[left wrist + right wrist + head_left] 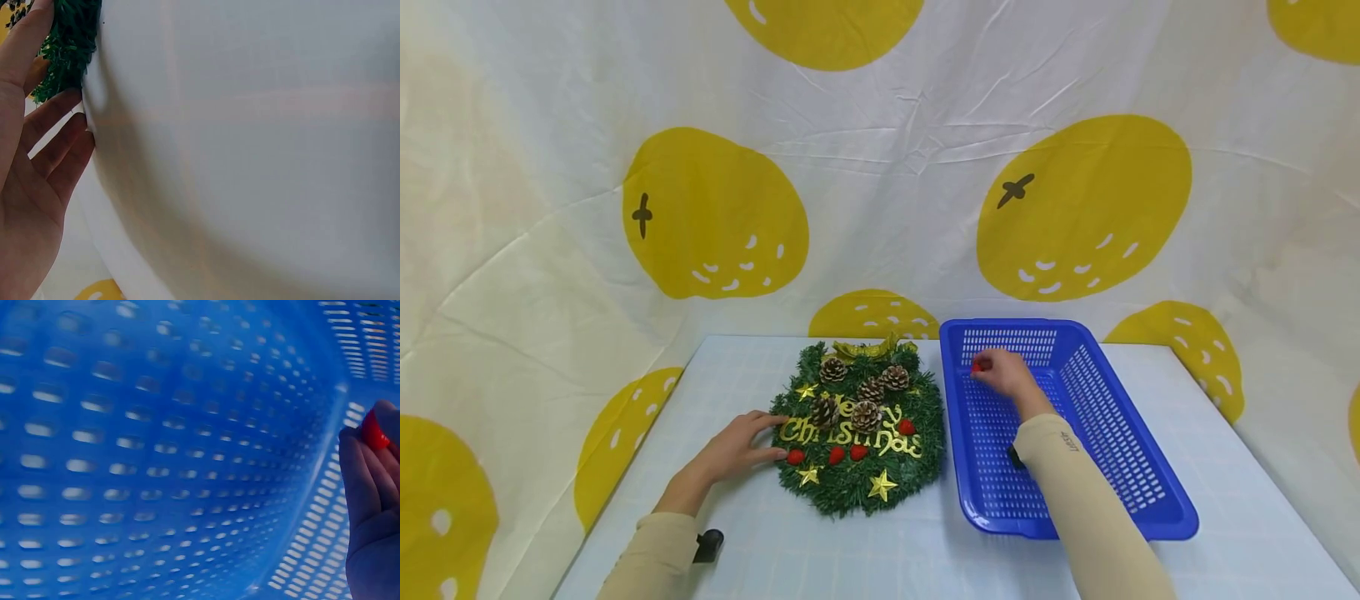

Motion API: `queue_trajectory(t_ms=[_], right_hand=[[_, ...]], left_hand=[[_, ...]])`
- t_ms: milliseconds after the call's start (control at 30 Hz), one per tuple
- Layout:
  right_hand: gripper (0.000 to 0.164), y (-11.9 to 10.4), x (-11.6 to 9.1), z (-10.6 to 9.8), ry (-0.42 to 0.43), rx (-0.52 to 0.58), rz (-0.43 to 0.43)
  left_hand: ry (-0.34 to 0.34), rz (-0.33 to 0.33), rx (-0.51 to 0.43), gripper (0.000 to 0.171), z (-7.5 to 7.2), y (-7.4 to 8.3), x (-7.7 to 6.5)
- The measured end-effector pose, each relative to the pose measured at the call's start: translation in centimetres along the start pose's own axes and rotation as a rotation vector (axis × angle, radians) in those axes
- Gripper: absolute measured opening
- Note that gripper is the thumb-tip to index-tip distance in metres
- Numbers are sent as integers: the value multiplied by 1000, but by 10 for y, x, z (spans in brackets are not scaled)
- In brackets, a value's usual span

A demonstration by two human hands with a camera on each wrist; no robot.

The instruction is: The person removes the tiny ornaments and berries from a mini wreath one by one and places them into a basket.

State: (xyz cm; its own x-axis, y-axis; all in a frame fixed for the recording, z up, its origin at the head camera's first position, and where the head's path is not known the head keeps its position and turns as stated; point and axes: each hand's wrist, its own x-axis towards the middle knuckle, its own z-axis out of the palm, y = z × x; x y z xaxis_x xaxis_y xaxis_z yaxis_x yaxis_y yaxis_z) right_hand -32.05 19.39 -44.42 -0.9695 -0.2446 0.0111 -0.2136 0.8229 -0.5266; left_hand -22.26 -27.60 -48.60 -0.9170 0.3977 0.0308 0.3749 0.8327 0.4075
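My right hand (1004,373) is inside the blue basket (958,467), near its far left corner. Between thumb and fingers it pinches a small red strawberry ornament (374,431), which the fingers partly cover. On the table to the left lies a green Christmas wreath (842,492) with gold lettering, gold stars (882,485), several pine cones (867,416) and several red strawberries (907,427). My left hand (747,443) touches the wreath's left edge, thumb and fingers spread. In the left wrist view, its fingers (59,140) are fairly straight beside the green tinsel (69,53).
A pale checked cloth (745,550) covers the table. White fabric with yellow fruit prints (880,208) hangs behind and at both sides. The basket has perforated walls and stands close to the wreath's right side. A gold bow (868,348) tops the wreath.
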Motion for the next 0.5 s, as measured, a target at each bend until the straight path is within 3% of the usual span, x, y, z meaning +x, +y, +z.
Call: queue_trajectory(t_ms=[500], right_hand=[[35, 5, -2, 5, -75, -34, 22]], left_hand=[[1, 7, -1, 61, 0, 0, -1]])
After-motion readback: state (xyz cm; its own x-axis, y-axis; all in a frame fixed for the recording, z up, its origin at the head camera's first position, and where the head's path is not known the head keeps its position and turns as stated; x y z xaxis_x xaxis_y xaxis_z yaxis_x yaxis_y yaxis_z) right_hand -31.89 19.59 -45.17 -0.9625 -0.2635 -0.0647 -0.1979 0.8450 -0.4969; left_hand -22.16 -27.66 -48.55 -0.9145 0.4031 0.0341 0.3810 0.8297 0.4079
